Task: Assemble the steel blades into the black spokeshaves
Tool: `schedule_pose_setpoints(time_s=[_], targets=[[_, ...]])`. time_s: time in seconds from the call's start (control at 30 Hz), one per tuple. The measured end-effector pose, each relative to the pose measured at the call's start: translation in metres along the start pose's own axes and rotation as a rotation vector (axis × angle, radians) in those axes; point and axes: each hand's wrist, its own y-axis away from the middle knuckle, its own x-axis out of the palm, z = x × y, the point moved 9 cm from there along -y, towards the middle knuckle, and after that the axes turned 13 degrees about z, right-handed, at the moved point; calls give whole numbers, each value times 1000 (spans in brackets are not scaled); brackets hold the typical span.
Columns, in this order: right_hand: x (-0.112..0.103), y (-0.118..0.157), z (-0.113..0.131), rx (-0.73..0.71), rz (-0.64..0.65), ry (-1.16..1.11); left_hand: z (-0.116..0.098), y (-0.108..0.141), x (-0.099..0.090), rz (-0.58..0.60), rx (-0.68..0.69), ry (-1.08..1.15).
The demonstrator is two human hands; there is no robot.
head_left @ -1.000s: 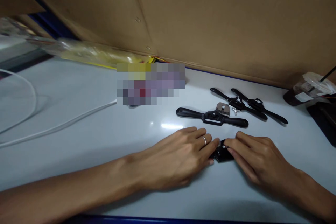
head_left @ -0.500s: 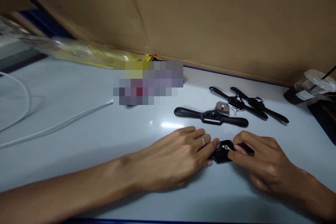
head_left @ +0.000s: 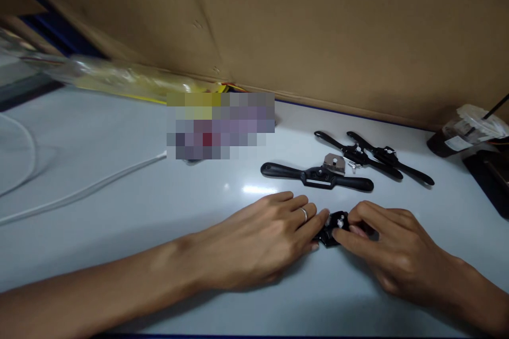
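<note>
Both left hand [head_left: 274,241] and right hand [head_left: 393,243] have fingers clamped on the black tool [head_left: 328,239] right of frame centre, which uneven pressure could make slip.

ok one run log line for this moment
left hand: holding glossy black metal tool; right hand: touching its body; beyond: matte black two-handled tool, flat silver metal plate, small silver pieces; far right: clear plastic cup

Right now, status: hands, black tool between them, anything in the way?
Left hand grips black tool, left side. Right hand at its right side, grip partly hidden. Silver fitting visible. Second black tool beyond, apparently not in the way.
</note>
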Motion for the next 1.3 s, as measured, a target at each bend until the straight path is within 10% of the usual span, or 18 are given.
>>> schedule_pose_setpoints(time_s=[1.3], targets=[[-3, 0, -5, 115, -11, 4, 0, 1, 1, 6, 1, -16]])
